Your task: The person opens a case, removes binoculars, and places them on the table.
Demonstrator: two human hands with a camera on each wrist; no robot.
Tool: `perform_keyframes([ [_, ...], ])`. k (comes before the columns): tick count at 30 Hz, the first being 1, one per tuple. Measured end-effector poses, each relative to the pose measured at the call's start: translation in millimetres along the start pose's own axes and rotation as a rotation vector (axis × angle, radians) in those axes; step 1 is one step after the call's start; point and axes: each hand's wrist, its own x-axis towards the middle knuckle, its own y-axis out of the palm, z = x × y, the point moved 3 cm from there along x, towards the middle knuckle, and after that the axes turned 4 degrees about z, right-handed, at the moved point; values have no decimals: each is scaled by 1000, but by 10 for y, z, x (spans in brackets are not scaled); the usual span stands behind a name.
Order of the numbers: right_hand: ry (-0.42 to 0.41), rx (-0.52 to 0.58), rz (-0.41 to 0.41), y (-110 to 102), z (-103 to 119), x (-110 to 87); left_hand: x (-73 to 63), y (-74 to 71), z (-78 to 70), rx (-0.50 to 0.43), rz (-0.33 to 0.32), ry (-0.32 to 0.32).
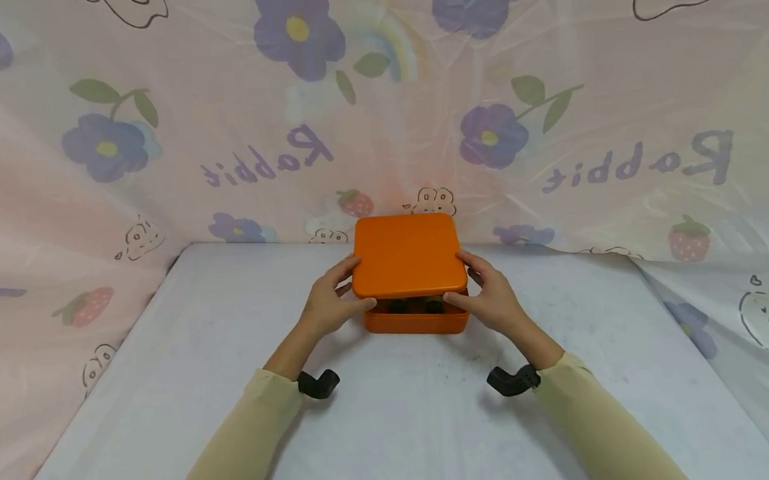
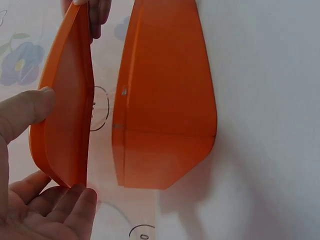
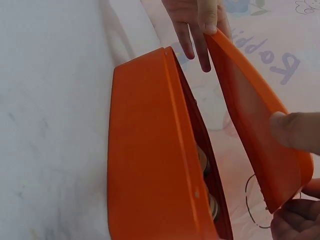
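An orange box (image 1: 417, 323) stands on the white table, its opening facing up. Above it, apart from its rim, is the orange lid (image 1: 408, 255), held level by both hands. My left hand (image 1: 330, 299) grips the lid's left edge, thumb at the front corner and fingers along the side. At the right edge, my right hand (image 1: 492, 296) grips it the same way. The gap between lid and rim shows in the left wrist view, beside the box wall (image 2: 167, 95). Inside the box, small round things (image 3: 202, 161) show in the right wrist view; the lid hides most of them from above.
The white tabletop (image 1: 228, 303) extends around the box. A pale curtain (image 1: 389, 121) with flowers, strawberries and rabbits hangs close behind the box and along both sides. A black wrist strap piece (image 1: 319, 384) sits on the left wrist, and another (image 1: 513, 381) on the right.
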Motion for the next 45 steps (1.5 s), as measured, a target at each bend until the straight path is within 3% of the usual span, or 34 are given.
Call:
perform_keyframes([
  [18, -46, 22, -4, 121, 210, 106, -112, -285, -4, 74, -18, 43],
  [36, -81, 110, 16, 351, 368, 301, -274, -556, 50, -72, -40, 79],
  [45, -83, 134, 38, 524, 452, 411, -374, -747, 92, -75, -50, 63],
])
